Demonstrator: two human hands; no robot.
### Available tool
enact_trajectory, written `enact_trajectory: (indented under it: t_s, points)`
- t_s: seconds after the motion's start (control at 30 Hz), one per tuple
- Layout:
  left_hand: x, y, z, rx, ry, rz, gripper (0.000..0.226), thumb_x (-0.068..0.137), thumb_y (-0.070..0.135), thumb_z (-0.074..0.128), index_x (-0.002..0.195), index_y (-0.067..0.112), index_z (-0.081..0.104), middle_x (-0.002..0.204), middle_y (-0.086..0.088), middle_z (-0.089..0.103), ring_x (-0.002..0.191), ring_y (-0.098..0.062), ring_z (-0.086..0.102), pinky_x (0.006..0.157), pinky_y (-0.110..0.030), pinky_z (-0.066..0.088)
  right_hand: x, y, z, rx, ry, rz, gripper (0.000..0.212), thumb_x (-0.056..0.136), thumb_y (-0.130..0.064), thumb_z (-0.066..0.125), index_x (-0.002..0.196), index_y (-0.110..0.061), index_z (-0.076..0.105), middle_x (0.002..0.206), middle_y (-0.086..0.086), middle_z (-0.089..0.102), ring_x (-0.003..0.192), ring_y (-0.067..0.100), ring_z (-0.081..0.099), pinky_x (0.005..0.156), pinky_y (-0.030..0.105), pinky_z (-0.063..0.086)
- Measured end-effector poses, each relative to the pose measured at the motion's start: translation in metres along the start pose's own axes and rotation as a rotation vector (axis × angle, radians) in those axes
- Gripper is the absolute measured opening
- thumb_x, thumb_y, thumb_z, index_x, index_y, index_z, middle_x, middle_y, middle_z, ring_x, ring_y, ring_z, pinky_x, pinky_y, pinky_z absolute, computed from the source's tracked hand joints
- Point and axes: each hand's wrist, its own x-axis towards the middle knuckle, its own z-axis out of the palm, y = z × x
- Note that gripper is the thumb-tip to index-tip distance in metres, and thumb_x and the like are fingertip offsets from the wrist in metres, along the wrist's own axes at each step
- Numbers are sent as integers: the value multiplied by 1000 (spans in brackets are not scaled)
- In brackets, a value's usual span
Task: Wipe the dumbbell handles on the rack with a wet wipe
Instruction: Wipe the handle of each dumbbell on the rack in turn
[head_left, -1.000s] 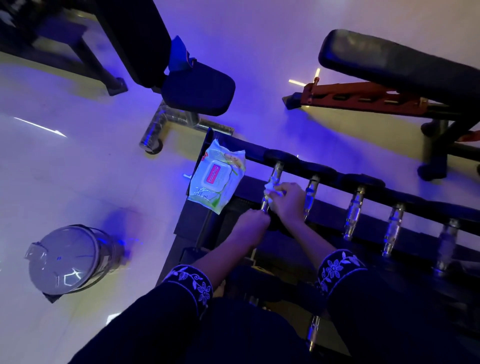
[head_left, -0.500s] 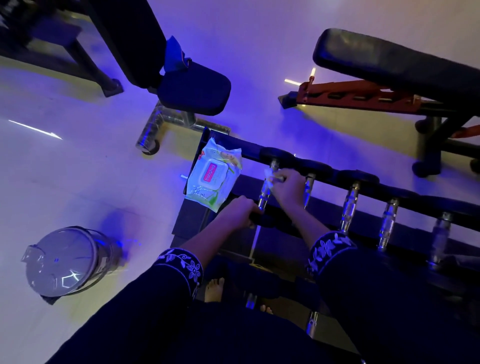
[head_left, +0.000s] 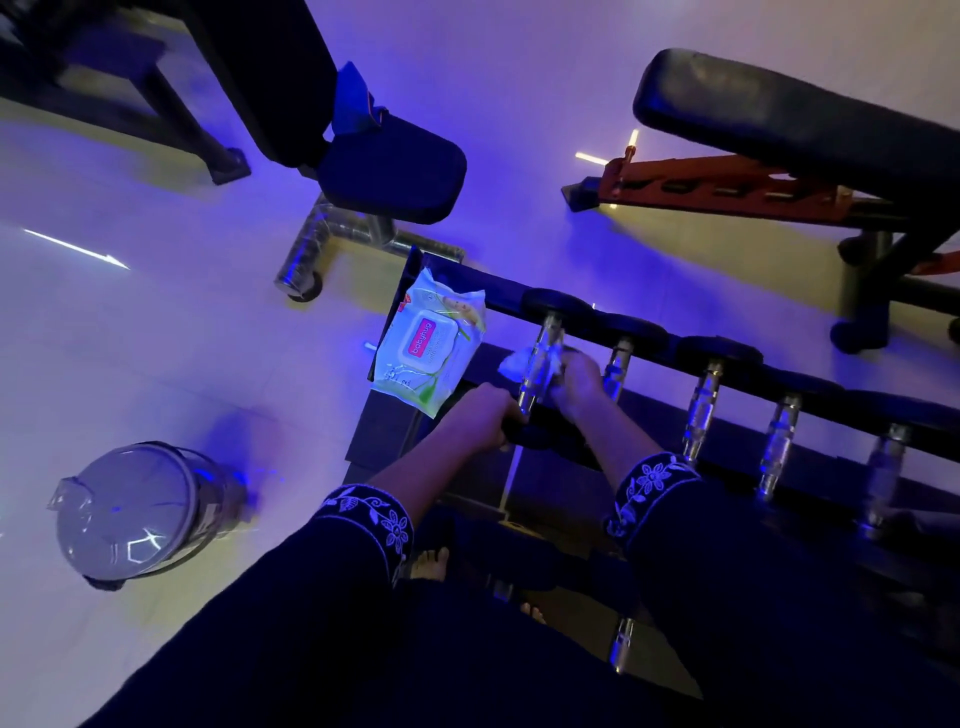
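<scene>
The white wet wipe (head_left: 511, 362) is wrapped round the leftmost dumbbell handle (head_left: 546, 332) on the rack (head_left: 501, 290), about midway along the chrome bar, with a crumpled tail sticking out to the left. The right hand (head_left: 579, 382) grips it there, fingers curled round wipe and bar together. The left hand (head_left: 480, 418) sits just beside it, toward the rack's near edge, fingers folded over the dumbbell's near head (head_left: 524, 436) (dark, and hard to make out in the blue light).

Four more chrome handles (head_left: 701, 408) run in a row toward the rack's right end, each lying across from the near edge to the far rail.

At the rack's left end, just beside the wiped handle, a pack of baby wipes (head_left: 428, 345) lies with its pink-labelled lid facing up and shut.

Both arms wear dark sleeves (head_left: 374, 519) with white floral embroidery at the cuffs, and a bare foot (head_left: 431, 564) shows on the floor below the rack.

On the pale floor to the left, well apart from the rack, stands a lidded bin (head_left: 130, 512). Beyond the far rail are two padded benches, one at the left (head_left: 395, 171) and one with a red frame at the right (head_left: 779, 119).
</scene>
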Motion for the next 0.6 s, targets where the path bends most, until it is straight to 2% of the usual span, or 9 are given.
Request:
enact_trajectory:
  t_s: [0.1, 0.17, 0.27, 0.33, 0.43, 0.53, 0.6]
  points:
    - [2, -2, 2, -31, 14, -28, 55, 72, 5, 80, 122, 23, 68, 118, -12, 67, 110, -29, 63, 95, -33, 48, -13, 4, -10, 42, -128, 89, 31, 87, 5, 29, 64, -2, 47, 49, 12, 53, 46, 23, 55, 45, 25, 51]
    - [4, -3, 2, -31, 4, -24, 55, 71, 5, 80, 122, 23, 68, 118, -10, 68, 111, -28, 62, 95, -33, 48, -4, -11, -11, 78, -140, 92, 29, 87, 4, 27, 69, -2, 49, 58, 16, 55, 45, 23, 59, 46, 30, 54]
    - [3, -3, 0, -19, 4, -13, 53, 72, 5, 79, 122, 22, 69, 116, -7, 69, 111, -26, 62, 93, -32, 48, 16, -36, -3, 105, -123, 82, 27, 89, -2, 31, 77, 0, 55, 59, 16, 64, 55, 26, 65, 49, 35, 56]
    - [4, -2, 0, -23, 2, -17, 53, 72, 6, 79, 122, 22, 69, 117, -8, 69, 111, -26, 62, 93, -31, 47, 11, -29, -1, 77, -122, 113, 25, 89, -2, 32, 80, -1, 55, 60, 16, 64, 54, 26, 65, 49, 33, 55]
    - [4, -3, 2, -29, 6, -27, 56, 72, 7, 81, 123, 25, 68, 118, -12, 67, 109, -29, 63, 94, -32, 47, -14, -2, -11, 78, -239, 168, 25, 86, 4, 30, 75, 3, 52, 58, 17, 62, 49, 23, 64, 46, 28, 54]
    - [3, -3, 2, -29, 19, -23, 54, 73, 7, 79, 123, 25, 68, 118, -11, 67, 110, -28, 62, 94, -32, 47, -2, -3, -13, 96, -173, 148, 24, 86, 7, 31, 79, 4, 53, 65, 20, 60, 50, 25, 64, 48, 33, 56]
    - [2, -2, 1, -26, 10, -15, 52, 73, 5, 78, 121, 23, 69, 116, -9, 69, 111, -27, 62, 94, -33, 48, 14, -22, -6, 37, -98, 88, 27, 87, 8, 30, 73, 1, 52, 66, 17, 53, 43, 20, 60, 45, 27, 54]
